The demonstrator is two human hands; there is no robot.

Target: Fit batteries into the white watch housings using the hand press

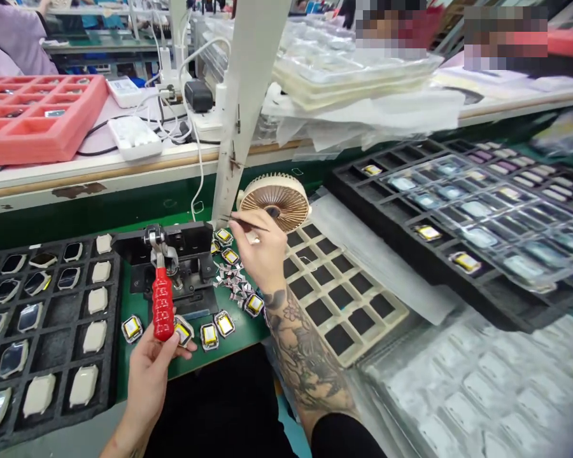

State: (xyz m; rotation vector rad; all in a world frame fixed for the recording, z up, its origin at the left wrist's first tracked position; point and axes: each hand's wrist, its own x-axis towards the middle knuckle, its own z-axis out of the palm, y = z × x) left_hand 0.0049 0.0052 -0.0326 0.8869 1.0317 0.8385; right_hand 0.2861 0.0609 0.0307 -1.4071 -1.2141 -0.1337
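My left hand is closed on a small watch module with a yellow-edged battery. It sits just below the red grip of a toggle clamp, which covers part of the module; whether the thumb touches the grip I cannot tell. A black fixture carries the clamp. My right hand is raised, pinching dark tweezers whose tips point left. Under it lie a pile of small silvery-pink strips and another watch module. Two more modules, one of them a left-hand module, rest on the green bench.
A black foam tray with watch cases stands left. A small beige fan is behind my right hand, beside a white post. Rightward are a beige grid tray and a black tray. A pink foam tray occupies the shelf.
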